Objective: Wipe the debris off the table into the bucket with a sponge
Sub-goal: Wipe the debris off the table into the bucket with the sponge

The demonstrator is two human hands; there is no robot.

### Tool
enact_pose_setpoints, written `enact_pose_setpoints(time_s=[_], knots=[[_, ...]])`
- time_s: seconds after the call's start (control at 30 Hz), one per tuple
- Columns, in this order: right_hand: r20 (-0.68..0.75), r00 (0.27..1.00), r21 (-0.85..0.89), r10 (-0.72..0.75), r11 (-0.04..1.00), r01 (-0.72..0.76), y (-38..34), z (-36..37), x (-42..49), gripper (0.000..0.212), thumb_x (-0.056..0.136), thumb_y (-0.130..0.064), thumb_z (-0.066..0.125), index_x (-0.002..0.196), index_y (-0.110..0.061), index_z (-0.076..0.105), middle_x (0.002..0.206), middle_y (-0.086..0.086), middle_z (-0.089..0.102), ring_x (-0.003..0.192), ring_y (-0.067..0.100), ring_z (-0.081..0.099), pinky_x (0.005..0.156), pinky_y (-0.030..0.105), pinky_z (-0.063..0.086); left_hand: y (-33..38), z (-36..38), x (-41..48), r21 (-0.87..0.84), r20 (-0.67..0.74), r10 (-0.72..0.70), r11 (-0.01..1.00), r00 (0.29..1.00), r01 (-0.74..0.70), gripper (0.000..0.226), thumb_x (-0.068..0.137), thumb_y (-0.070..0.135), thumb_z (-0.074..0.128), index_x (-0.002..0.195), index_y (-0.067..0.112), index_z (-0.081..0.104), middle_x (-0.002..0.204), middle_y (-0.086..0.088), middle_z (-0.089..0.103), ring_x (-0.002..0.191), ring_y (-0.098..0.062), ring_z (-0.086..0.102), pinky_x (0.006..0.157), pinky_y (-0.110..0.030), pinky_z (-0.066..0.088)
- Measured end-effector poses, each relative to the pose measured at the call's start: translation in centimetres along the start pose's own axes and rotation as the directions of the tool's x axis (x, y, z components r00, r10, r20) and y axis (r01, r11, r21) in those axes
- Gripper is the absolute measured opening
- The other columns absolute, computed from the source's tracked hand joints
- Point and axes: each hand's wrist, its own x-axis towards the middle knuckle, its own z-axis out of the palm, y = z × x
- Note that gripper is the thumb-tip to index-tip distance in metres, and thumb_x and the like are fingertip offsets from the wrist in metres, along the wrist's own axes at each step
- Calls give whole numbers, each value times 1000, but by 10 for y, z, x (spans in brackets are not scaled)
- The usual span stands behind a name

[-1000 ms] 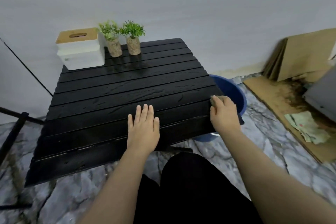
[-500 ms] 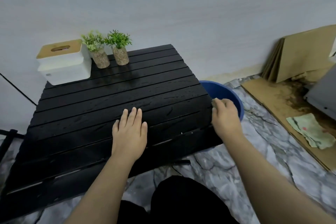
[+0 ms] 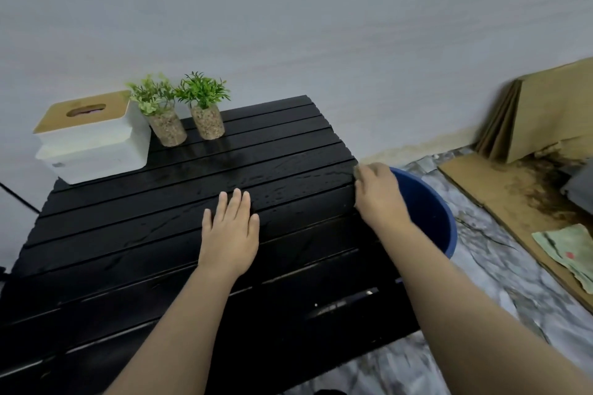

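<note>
A black slatted table [image 3: 134,234] fills the lower left, its top wet and shiny. My left hand [image 3: 229,231] lies flat on the slats near the middle, fingers together, holding nothing. My right hand [image 3: 378,194] is curled at the table's right edge, over the rim of a blue bucket [image 3: 433,212] that stands on the floor against the table. A sliver of greenish sponge [image 3: 355,170] shows at the fingertips; the rest is hidden under the hand. I see no loose debris on the table.
A white tissue box [image 3: 93,138] with a wooden lid and two small potted plants [image 3: 167,112] [image 3: 205,109] stand along the table's far edge. Cardboard sheets [image 3: 545,115] lean on the wall at right, and a green cloth [image 3: 571,250] lies on floor cardboard.
My right hand has slid a little farther along the table's right edge, over the bucket rim. My left hand stays flat on the slats. The camera has shifted.
</note>
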Motion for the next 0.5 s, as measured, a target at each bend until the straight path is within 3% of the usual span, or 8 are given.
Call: enact_pose_setpoints(time_s=[0.07,0.13,0.23,0.27,0.33,0.43,0.5], knots=[[32,981,-37,-193,980,194,-24,20,-9,15,85,-10,48,95,-2,55,103,20,56,91,35,51,81,43,47,-1,5,0,32,17,-5,999,1000,4,54,97,39,9,147,24,-4,157,7,-9,144,-13,-15,118,-40,-7],[117,899,39,-423,906,421,-49,40,-28,27,86,-12,50,111,-3,56,114,23,55,102,40,50,90,45,44,-1,6,1,47,19,-13,999,1000,12,53,97,39,9,147,24,-3,157,7,-9,144,-14,-14,118,-40,-6],[152,817,170,-556,829,532,-59,44,-26,37,89,-8,53,125,-3,53,127,23,50,117,37,45,102,37,32,1,0,4,20,0,-26,999,1000,26,53,97,38,11,148,25,3,158,8,-2,145,-12,-9,118,-40,-4],[141,830,171,-540,839,517,-54,40,-13,36,89,-6,53,125,-3,53,127,23,50,116,36,45,101,32,30,1,-3,9,7,-13,-26,1000,1000,26,52,97,38,12,148,25,4,158,9,1,145,-12,-7,118,-40,-3],[112,902,110,-418,907,407,-38,39,27,33,90,-6,50,122,-1,54,124,23,51,111,36,48,96,35,33,0,-11,23,2,-39,-21,1000,999,21,52,98,37,13,148,24,5,158,8,2,145,-12,-6,118,-40,-1],[14,999,27,-53,998,52,-24,48,77,20,91,-6,42,105,-1,55,113,22,52,101,35,51,86,40,40,-5,-21,56,1,-48,-40,999,998,40,53,98,36,13,148,22,3,158,6,-1,145,-15,-8,118,-42,-2],[7,996,-3,-90,996,90,-47,64,78,9,87,-4,46,90,-1,54,100,22,54,94,37,51,80,41,40,-9,-22,74,-9,-28,-64,998,998,64,53,98,36,14,148,21,2,158,5,-2,145,-15,-9,118,-42,-3]])
